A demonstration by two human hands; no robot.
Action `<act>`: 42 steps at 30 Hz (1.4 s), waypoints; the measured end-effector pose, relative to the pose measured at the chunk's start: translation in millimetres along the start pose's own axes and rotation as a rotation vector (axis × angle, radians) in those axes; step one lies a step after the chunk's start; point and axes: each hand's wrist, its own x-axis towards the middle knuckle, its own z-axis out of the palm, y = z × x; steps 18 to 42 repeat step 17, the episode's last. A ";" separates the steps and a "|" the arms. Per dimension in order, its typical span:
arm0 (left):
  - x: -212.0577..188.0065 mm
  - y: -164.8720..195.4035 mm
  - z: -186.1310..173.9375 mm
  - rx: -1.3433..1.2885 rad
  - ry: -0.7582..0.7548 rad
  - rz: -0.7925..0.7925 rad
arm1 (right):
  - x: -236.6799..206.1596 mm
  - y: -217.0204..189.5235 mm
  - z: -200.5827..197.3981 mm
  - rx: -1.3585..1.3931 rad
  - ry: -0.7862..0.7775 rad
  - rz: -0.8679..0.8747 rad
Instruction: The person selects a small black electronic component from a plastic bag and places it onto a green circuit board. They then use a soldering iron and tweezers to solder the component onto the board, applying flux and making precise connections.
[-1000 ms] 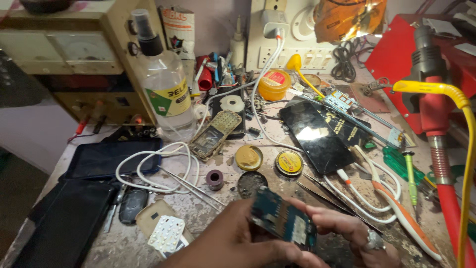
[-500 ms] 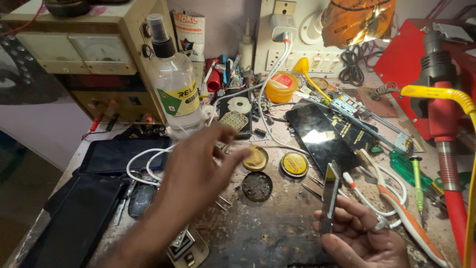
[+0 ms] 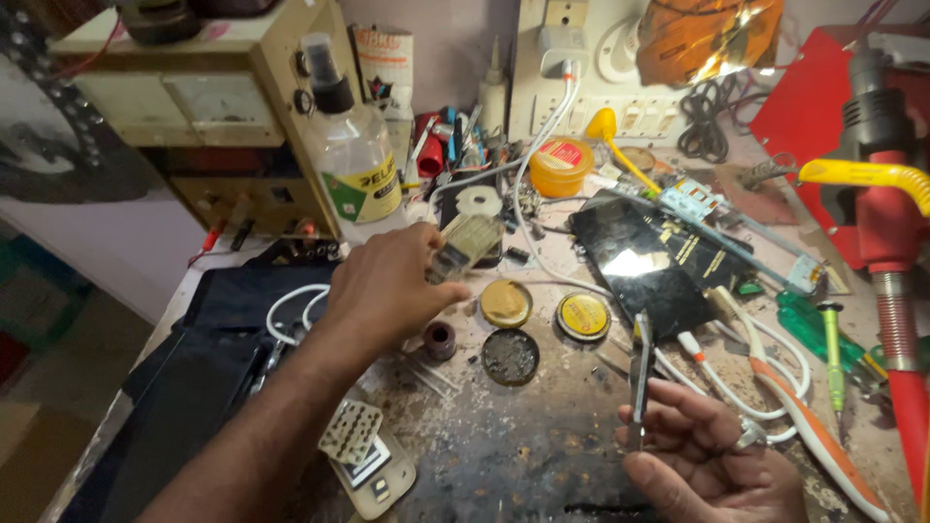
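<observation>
Between the thumb and fingertips of the left hand (image 3: 387, 291), closed in a light pinch, sat a small keypad phone (image 3: 467, 244), lifted just above the cluttered workbench (image 3: 542, 455). Nearer the camera, the right hand (image 3: 712, 460) curled its fingers (image 3: 678, 407) around a thin circuit board (image 3: 639, 373), held edge-on and upright. Just beyond that board lay round tins (image 3: 583, 316); past the left fingers stood a clear bottle (image 3: 354, 160).

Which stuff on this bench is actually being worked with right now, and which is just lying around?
In hand:
left hand holding a small brush-like tool
right hand holding a thin circuit board edge-on

Lying about:
clear spray bottle
three round tins
black phone panel
green screwdriver
white cables
</observation>
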 end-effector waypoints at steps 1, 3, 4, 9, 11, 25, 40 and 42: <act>-3.3 1.8 -2.1 -0.022 -0.005 0.011 | -1.9 -1.3 0.6 0.002 -0.036 -0.036; -19.5 -3.2 -14.1 -0.055 0.076 0.175 | -0.3 -5.1 0.6 0.007 -0.109 -0.120; -29.3 -5.3 -18.5 -0.074 0.116 0.258 | -0.6 -5.6 0.7 -0.028 -0.057 -0.067; -103.5 -31.3 -45.5 0.005 -0.129 0.029 | 0.0 -0.5 -2.5 -0.034 -0.117 -0.169; -113.4 -37.6 -47.8 -0.063 -0.124 -0.079 | 0.3 1.1 -4.1 -0.065 -0.108 -0.175; -70.4 -37.0 -20.7 -0.062 0.210 0.242 | 8.8 -6.4 -0.5 -0.121 0.004 0.006; -70.4 -37.0 -20.7 -0.062 0.210 0.242 | 8.8 -6.4 -0.5 -0.121 0.004 0.006; -70.4 -37.0 -20.7 -0.062 0.210 0.242 | 8.8 -6.4 -0.5 -0.121 0.004 0.006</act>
